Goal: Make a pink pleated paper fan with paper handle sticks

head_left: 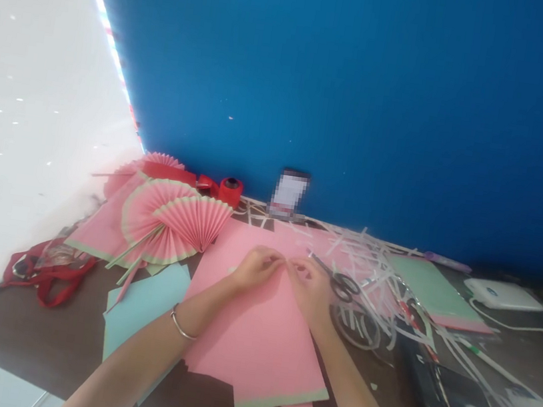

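My left hand (258, 269) and my right hand (310, 288) meet fingertip to fingertip above the pink sheets of paper (256, 343). Both are closed in a pinch. Whatever lies between the fingers is too small and blurred to make out. The top pink sheet has a pale green strip along its near edge. Just beyond my right hand lie black-handled scissors (344, 286), next to a roll of clear tape (358, 327). Left of my hands, pleated pink paper fans (193, 219) with green rims rest in a pile.
Thin white paper strips (368, 264) spread over the right side. A light blue sheet (139, 313) and a red strap (54, 291) lie left. A phone (289, 194) leans on the blue wall (342, 92). Green sheets (434, 290), a white device (504, 295) and a dark device (428, 380) are right.
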`<state>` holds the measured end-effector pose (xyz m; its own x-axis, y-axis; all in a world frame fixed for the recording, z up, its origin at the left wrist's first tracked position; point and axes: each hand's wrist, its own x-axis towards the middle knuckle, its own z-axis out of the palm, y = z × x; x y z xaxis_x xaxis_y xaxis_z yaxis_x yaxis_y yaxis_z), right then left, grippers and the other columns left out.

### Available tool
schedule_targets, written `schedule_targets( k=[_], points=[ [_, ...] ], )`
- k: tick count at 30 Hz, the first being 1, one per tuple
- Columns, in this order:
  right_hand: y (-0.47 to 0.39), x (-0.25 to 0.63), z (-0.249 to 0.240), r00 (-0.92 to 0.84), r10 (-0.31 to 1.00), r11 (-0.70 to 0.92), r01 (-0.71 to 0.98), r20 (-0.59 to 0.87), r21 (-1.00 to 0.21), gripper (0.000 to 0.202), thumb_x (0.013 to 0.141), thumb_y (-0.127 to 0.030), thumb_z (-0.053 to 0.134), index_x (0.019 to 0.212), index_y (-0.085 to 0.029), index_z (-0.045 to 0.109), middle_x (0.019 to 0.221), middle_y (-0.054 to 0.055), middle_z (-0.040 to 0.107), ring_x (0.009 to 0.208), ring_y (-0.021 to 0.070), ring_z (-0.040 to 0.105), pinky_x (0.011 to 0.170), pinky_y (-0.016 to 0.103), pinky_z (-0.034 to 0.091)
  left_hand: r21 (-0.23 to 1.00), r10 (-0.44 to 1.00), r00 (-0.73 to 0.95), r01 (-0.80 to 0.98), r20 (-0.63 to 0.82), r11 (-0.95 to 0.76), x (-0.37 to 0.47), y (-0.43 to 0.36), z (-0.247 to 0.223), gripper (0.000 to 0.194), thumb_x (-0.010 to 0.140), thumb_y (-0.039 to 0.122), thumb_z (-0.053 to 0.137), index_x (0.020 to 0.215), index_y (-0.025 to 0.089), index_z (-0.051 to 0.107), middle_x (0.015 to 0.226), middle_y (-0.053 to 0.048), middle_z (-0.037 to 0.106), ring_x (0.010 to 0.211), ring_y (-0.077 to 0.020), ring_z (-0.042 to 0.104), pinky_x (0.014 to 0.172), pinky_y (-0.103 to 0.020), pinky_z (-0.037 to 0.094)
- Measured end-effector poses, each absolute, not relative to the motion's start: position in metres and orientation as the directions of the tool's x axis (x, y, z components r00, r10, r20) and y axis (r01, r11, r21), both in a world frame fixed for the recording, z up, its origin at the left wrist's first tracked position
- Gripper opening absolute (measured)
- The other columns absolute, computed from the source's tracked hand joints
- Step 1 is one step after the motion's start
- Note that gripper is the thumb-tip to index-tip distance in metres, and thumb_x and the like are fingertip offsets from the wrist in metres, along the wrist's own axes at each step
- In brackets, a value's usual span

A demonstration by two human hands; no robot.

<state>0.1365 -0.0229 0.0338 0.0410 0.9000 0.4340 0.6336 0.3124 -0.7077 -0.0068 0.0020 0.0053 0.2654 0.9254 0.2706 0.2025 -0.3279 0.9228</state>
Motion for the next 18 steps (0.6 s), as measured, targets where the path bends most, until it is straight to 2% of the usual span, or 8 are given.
schedule_targets(
  k=[4, 9, 14, 18],
  points=[
    [-0.0220, 0.1361, 0.0293, 0.030, 0.913, 0.302, 0.619, 0.406, -0.725, 0.019, 0.076, -0.034, 0.049, 0.071, -0.018, 0.059, 0.078, 0.006, 0.064, 0.072, 0.0191, 0.057, 0.065, 0.032, 0.043, 0.955, 0.929, 0.294, 0.122, 0.227, -0.272, -0.0067, 0.0015, 0.0059, 0.029, 0.083, 0.032, 0.050, 0.106, 0.018, 0.058, 0.085, -0.004, 0.066, 0.080, -0.0146, 0.060, 0.076, -0.025, 0.045],
    [-0.0238, 0.1340, 0.0264, 0.061, 0.933, 0.246, 0.609, 0.354, -0.754, 0.022, 0.077, -0.037, 0.047, 0.071, -0.018, 0.056, 0.074, 0.007, 0.062, 0.072, 0.0197, 0.056, 0.069, 0.033, 0.043, 0.939, 0.902, 0.353, 0.142, 0.248, -0.313, -0.0075, 0.0005, 0.0093, 0.027, 0.084, 0.034, 0.045, 0.086, 0.014, 0.063, 0.087, -0.006, 0.065, 0.081, -0.0155, 0.058, 0.076, -0.025, 0.044],
    [-0.0254, 0.1389, 0.0271, 0.118, 0.969, 0.125, 0.517, 0.216, -0.847, 0.029, 0.077, -0.043, 0.048, 0.078, -0.017, 0.059, 0.081, 0.007, 0.065, 0.075, 0.0198, 0.058, 0.071, 0.032, 0.044, 0.945, 0.912, 0.360, 0.178, 0.197, -0.274, -0.0113, -0.0011, 0.0102, 0.029, 0.086, 0.037, 0.041, 0.084, 0.015, 0.058, 0.078, -0.003, 0.060, 0.073, -0.0134, 0.054, 0.068, -0.024, 0.043],
    [-0.0264, 0.1428, 0.0266, 0.004, 0.986, 0.142, 0.507, 0.167, -0.850, 0.025, 0.071, -0.040, 0.054, 0.073, -0.016, 0.061, 0.076, 0.007, 0.066, 0.072, 0.0200, 0.060, 0.067, 0.031, 0.045, 0.941, 0.895, 0.383, 0.147, 0.230, -0.305, -0.0104, 0.0016, 0.0082, 0.029, 0.087, 0.037, 0.038, 0.082, 0.015, 0.056, 0.077, -0.002, 0.058, 0.073, -0.0130, 0.053, 0.070, -0.024, 0.041]
  ],
)
